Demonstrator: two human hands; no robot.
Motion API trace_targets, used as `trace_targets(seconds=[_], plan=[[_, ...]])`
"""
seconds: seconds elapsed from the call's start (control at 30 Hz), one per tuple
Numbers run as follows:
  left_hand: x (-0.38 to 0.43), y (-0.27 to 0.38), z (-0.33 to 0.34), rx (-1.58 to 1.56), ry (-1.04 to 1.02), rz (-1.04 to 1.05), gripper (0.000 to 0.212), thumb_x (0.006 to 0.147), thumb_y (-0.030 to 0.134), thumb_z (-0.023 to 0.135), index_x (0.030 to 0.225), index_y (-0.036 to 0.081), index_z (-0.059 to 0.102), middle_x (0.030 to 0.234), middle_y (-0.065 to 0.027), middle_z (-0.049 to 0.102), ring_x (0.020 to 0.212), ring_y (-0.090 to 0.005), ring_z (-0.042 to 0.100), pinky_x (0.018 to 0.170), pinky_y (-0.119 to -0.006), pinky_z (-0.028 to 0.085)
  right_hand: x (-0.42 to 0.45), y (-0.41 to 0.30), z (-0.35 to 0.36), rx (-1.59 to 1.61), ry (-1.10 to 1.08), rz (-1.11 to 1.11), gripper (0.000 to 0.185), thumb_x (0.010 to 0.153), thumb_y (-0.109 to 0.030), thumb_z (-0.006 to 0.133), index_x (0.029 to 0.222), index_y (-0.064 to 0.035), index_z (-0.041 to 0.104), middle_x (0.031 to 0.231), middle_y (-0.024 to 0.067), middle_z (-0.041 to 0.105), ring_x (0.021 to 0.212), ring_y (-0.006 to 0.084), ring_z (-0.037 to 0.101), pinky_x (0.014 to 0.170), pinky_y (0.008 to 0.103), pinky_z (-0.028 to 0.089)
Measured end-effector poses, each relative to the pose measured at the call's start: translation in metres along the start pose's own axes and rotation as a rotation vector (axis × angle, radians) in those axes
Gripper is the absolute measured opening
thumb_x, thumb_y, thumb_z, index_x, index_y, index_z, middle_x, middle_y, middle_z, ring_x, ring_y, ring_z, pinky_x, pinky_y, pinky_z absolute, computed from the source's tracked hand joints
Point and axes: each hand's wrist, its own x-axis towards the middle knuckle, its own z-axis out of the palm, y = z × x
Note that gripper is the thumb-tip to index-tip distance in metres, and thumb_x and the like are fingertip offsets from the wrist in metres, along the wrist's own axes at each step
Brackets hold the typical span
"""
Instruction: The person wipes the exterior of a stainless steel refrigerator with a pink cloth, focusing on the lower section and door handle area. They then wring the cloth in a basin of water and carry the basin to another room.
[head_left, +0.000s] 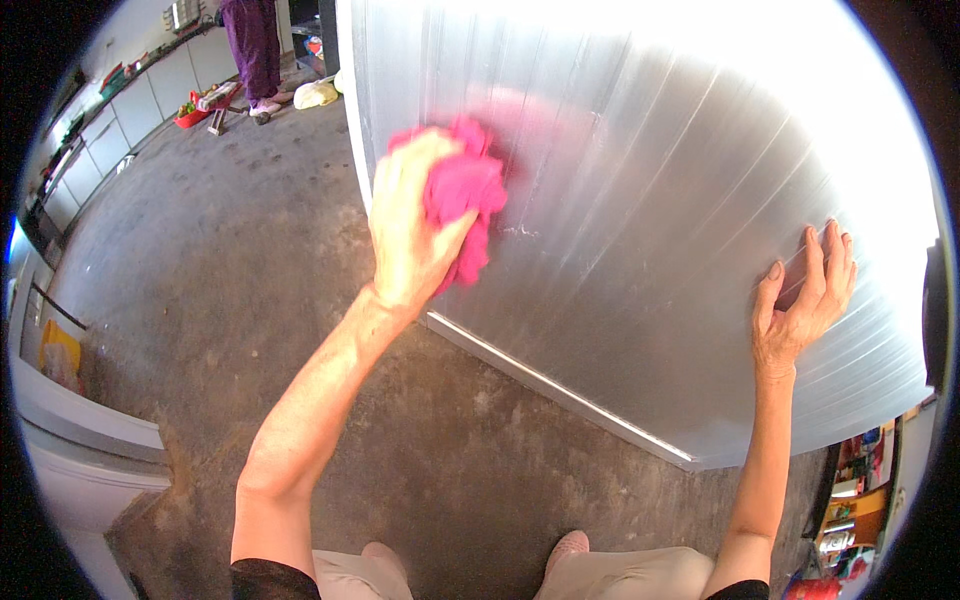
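A crumpled pink cloth (466, 191) is bunched in my left hand (405, 214), pressed to or very near the left part of a large silver metal door panel (600, 247). Motion blurs that hand and the cloth slightly. On the panel's right side my right hand (802, 300) has its fingers spread, the fingertips resting on the surface, and it holds nothing. Faint vertical lines and a small pale mark (520, 231) show on the metal. Pink and skin-coloured reflections appear behind both hands. Strong glare whitens the panel's upper right.
Grey concrete floor (225, 300) lies around the panel. A person in purple trousers (255, 52) stands at the far left, beside a small stool (219, 97), a red basket (191, 116) and white cabinets (172, 79). A door frame (90, 435) is at left, cluttered shelves (851, 510) at lower right.
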Motion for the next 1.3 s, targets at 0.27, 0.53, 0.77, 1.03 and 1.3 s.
trace_targets(seconds=[0.27, 0.53, 0.77, 1.03, 1.3], plan=[[-0.02, 0.004, 0.051, 0.198, 0.025, 0.031, 0.066, 0.06, 0.015, 0.081, 0.123, 0.012, 0.062, 0.126, -0.0162, 0.052, 0.12, -0.0378, 0.047, 0.105, -0.048, 0.037, -0.001, 0.01, -0.001, 0.033, 0.016, -0.088, 0.044, 0.089, -0.016, 0.063, 0.13, -0.0022, 0.057, 0.139, 0.0208, 0.052, 0.132, 0.039, 0.045, 0.111, 0.0517, 0.031], [-0.185, -0.022, 0.052, 0.168, -0.384, -0.259, 0.056, 0.062, 0.01, 0.081, 0.115, 0.014, 0.062, 0.117, -0.0105, 0.054, 0.107, -0.037, 0.051, 0.093, -0.045, 0.046, -0.001, 0.01, -0.002, 0.021, 0.007, -0.128, 0.045, 0.087, -0.011, 0.065, 0.13, -0.0004, 0.057, 0.137, 0.022, 0.053, 0.13, 0.0389, 0.047, 0.108, 0.0487, 0.035], [-0.142, -0.012, 0.008, 0.072, -0.513, -0.263, 0.049, 0.063, 0.008, 0.08, 0.108, 0.012, 0.061, 0.113, -0.0106, 0.059, 0.103, -0.034, 0.056, 0.087, -0.043, 0.05, -0.005, 0.006, 0.007, -0.003, 0.035, -0.05, 0.045, 0.089, -0.018, 0.064, 0.132, -0.0056, 0.056, 0.14, 0.0183, 0.051, 0.132, 0.0375, 0.045, 0.111, 0.0528, 0.03], [-0.025, 0.048, 0.046, 0.048, -0.15, 0.009, 0.068, 0.053, 0.005, 0.082, 0.117, 0.011, 0.063, 0.127, -0.0111, 0.057, 0.117, -0.034, 0.052, 0.102, -0.045, 0.042, -0.002, 0.003, 0.001, 0.041, 0.028, -0.031, 0.043, 0.089, -0.017, 0.064, 0.13, -0.0045, 0.058, 0.14, 0.0186, 0.052, 0.132, 0.0377, 0.045, 0.111, 0.0517, 0.03], [-0.128, 0.016, 0.069, 0.114, -0.209, -0.005, 0.064, 0.056, 0.003, 0.077, 0.118, 0.014, 0.065, 0.126, -0.006, 0.056, 0.111, -0.0328, 0.053, 0.093, -0.043, 0.047, -0.002, 0.013, 0.0, 0.002, 0.024, -0.116, 0.044, 0.088, -0.015, 0.065, 0.129, -0.0021, 0.057, 0.138, 0.0218, 0.052, 0.129, 0.0386, 0.048, 0.108, 0.0512, 0.034]])
